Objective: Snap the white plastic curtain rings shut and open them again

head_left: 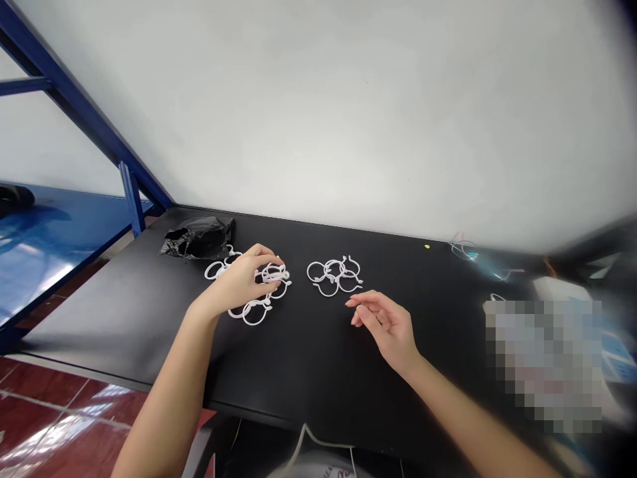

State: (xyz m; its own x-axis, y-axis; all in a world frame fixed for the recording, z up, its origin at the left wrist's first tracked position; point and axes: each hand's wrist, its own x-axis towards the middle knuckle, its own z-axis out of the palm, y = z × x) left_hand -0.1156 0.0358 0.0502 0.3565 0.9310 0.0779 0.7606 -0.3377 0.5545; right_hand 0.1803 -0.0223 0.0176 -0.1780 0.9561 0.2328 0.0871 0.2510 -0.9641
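Note:
On the black table [308,358] lie two heaps of white plastic rings. My left hand [243,279] rests on the larger left heap [251,307], its fingers curled around a few white rings [275,273]. The smaller heap of rings [334,276] lies to the right of it. My right hand [385,322] hovers just below and right of that smaller heap, fingers loosely apart and holding nothing.
A crumpled black plastic bag [199,237] lies at the table's back left. A blue metal frame [89,126] and blue shelf [44,239] stand on the left. Thin wires [465,249] and a blurred patch sit at the right. A white wall rises behind the table.

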